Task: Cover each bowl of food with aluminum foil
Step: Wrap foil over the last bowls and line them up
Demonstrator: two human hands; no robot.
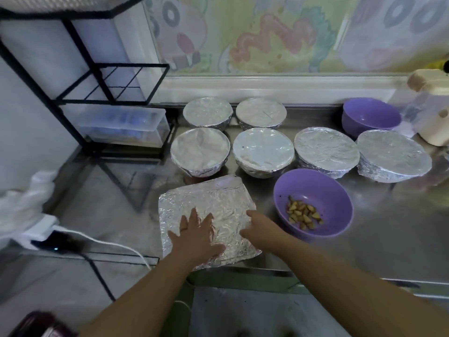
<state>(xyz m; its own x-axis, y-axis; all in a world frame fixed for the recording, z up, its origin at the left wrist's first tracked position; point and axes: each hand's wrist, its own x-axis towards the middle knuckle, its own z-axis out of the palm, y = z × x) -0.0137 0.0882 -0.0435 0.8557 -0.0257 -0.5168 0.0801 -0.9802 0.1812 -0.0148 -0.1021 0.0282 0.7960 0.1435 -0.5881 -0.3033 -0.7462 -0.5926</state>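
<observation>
A crinkled foil sheet lies flat on the steel surface, near its front edge, at about six o'clock in the view. The left hand rests palm down on the sheet's near half, its grip spread, with the fingers straight, fanned and pointing toward twelve o'clock. The right hand meets the sheet's three o'clock edge; it is blurred, and I cannot tell whether its grip pinches the foil or only touches it.

Just beside that hand, at three o'clock from the sheet, stands an uncovered purple bowl with a small heap of brownish food pieces in its bottom. From twelve to two o'clock of the sheet sit six covered bowls, each wrapped in foil over the rim — two behind, four in front. A second purple bowl stands open at the far right behind them. At ten o'clock a black wire rack holds a clear plastic box.
</observation>
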